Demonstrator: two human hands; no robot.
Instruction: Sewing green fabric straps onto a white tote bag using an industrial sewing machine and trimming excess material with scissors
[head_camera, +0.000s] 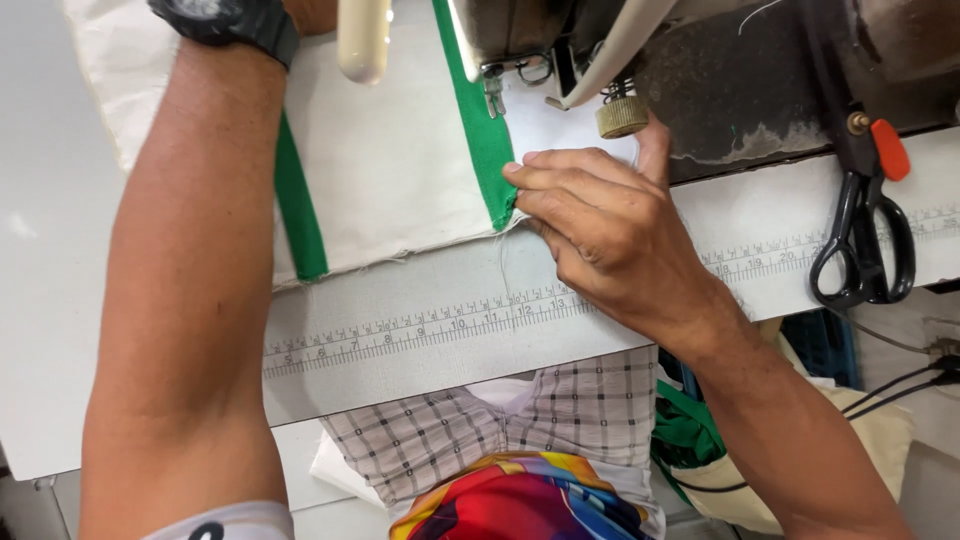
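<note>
Seemingly mid-seam, the right hand (600, 225) presses flat fingers on the cream canvas panel with green webbing strip (487, 140) at twelve o'clock beneath the sewing machine's presser foot (493, 92), left hand unseen, calling for steady feeding

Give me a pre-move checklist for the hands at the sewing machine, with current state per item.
1. Right hand on the green strip: ok, fingertips press its lower end at the cloth's edge.
2. Green strip lined up under the presser foot: ok, it runs straight up to it.
3. Right fingers clear of the needle area: ok, they sit below the foot, though the thumb reaches up near the brass knob.
4. Left hand position: cannot tell, only the forearm and the wrist watch show; the hand is out of frame.
5. White cloth lying flat on the table: ok where visible.
6. Scissors out of the way: ok, they are off to the right.
</note>
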